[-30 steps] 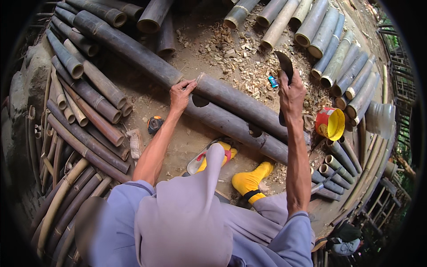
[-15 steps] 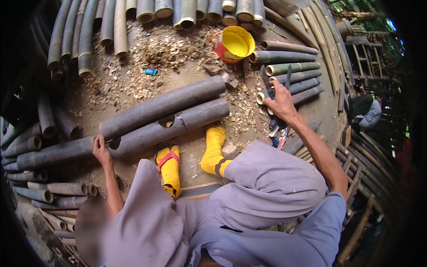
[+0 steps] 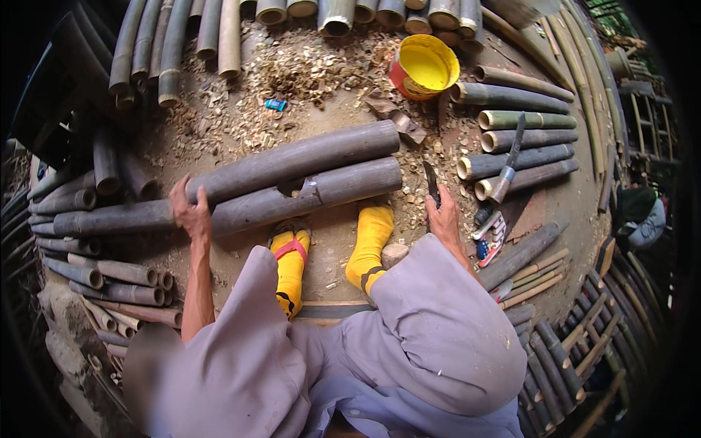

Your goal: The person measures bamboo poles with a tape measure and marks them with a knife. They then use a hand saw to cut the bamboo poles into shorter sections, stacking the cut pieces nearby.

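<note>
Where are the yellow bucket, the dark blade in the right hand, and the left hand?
yellow bucket (image 3: 426,64): head view, yellow inside.
dark blade (image 3: 431,182): head view, mid-blade.
left hand (image 3: 188,212): head view, back of hand.

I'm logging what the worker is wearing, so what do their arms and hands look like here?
Both forearms are bare, with no gloves, rings or watch visible on the left hand or the right hand. Loose pale lilac-grey cloth covers the body and knees below them; no sleeve shows on the left arm. Yellow socks cover the feet.
</note>
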Motion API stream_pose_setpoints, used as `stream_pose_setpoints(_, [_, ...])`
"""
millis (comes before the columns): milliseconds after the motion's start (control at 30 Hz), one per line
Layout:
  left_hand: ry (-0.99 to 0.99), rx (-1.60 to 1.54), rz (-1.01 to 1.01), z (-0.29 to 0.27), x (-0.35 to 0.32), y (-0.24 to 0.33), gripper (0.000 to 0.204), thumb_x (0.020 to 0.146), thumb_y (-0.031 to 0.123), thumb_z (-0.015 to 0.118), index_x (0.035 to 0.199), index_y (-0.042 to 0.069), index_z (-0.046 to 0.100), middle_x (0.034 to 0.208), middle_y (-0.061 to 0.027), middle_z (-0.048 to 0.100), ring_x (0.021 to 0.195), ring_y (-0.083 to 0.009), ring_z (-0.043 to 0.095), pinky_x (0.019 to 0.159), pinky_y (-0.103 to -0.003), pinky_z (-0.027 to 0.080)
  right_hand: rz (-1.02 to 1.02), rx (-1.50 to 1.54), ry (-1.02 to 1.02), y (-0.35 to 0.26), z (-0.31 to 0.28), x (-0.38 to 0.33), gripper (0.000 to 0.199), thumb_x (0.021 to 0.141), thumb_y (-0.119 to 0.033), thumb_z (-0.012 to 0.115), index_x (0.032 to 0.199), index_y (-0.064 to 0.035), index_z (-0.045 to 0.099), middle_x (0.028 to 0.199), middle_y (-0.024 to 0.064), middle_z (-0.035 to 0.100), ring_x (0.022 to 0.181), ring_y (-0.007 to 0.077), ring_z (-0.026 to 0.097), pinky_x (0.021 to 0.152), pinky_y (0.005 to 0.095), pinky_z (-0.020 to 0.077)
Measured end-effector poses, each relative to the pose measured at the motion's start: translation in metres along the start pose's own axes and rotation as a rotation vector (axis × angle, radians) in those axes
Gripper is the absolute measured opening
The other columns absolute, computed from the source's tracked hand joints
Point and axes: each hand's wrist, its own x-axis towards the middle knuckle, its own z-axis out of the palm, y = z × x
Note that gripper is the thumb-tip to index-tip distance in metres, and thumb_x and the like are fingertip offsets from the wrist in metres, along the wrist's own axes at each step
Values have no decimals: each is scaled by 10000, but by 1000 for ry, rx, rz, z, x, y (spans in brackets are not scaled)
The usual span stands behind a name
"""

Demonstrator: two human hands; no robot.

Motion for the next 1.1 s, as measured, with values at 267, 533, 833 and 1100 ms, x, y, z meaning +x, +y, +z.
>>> stream_pose_setpoints(267, [-672,124,465,78,15,101,794,685,495,759,1350,175,465,1258,-93,559,1176,-262,518,1012,-405,362,-644,-228,-114,-69,26,28,182,902,-163,586,974,-33,482,695,224,599,657,437,606,564,480,474])
stream_pose_setpoints(533, [-1065,-67,406,95,51,94,801,557,409,794,1261,118,546,1082,-147,638,1026,-326,597,907,-408,467,-748,-648,-374,-124,73,73,290,891,-290,594,934,-44,447,730,217,630,717,439,614,621,546,467])
stream_pose_setpoints(833, [-1066,-53,411,97,51,88,787,567,419,797,1253,126,545,1066,-131,646,1023,-307,601,903,-404,470,-673,-744,-507,-139,91,85,304,881,-320,589,955,-50,469,746,220,637,757,449,615,662,550,468])
stream_pose_setpoints(1100, [-1070,-57,398,102,52,88,802,555,435,804,1243,110,551,1077,-117,648,1019,-306,601,905,-400,470,-878,-847,-549,-154,90,128,305,904,-339,559,958,-47,492,718,238,626,733,431,633,642,523,493])
